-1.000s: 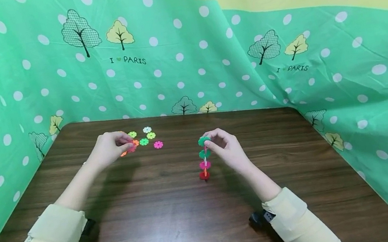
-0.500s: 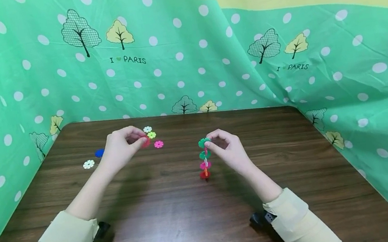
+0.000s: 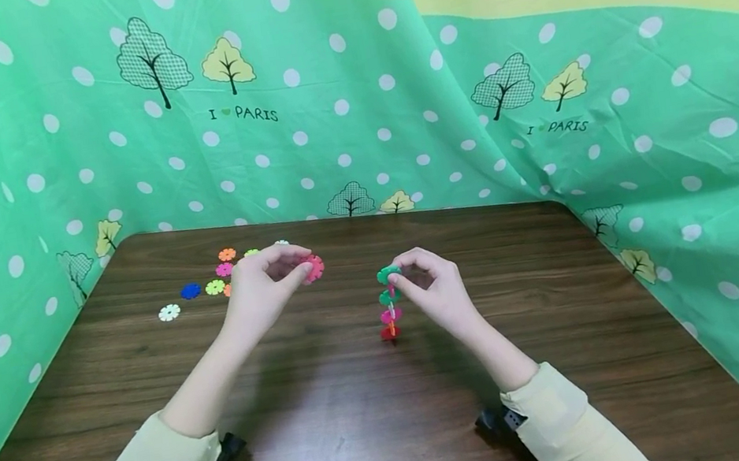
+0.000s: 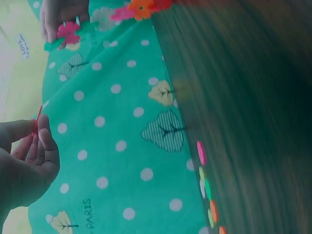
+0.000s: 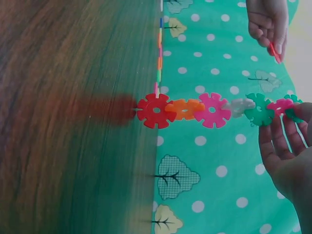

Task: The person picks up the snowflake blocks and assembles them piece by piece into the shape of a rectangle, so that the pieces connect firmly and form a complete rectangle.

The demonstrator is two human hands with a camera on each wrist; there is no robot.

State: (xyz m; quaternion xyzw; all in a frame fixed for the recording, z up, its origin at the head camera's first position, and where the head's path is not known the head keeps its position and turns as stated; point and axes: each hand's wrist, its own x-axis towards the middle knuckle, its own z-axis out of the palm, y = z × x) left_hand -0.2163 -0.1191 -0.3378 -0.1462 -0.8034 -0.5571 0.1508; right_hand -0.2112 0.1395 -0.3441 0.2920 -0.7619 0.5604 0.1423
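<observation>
Thumb and fingers of my left hand [image 3: 262, 288] pinch a red snowflake disc [image 3: 316, 267] in the head view. Edge-on, the same disc [image 4: 38, 118] appears as a thin line in the left wrist view. My right hand [image 3: 441, 290] pinches the green top disc [image 3: 387, 274] of an upright chain of interlocked snowflake discs. In the right wrist view the chain ends in a red disc [image 5: 156, 111], then come orange [image 5: 185, 109], pink [image 5: 212, 110], whitish [image 5: 240, 107] and green [image 5: 258, 109] ones. A gap separates the left hand's disc from the chain.
Loose snowflake discs lie flat at the back left of the brown table [image 3: 341, 426], among them a white one [image 3: 169, 313], a blue one [image 3: 190, 291] and an orange one [image 3: 226, 254]. My left hand hides some. A green polka-dot curtain [image 3: 340, 131] stands behind the table.
My left hand has moved right from the loose discs, carrying the red disc closer to the chain. Loose discs at the left have come into view. The right hand stays nearly still.
</observation>
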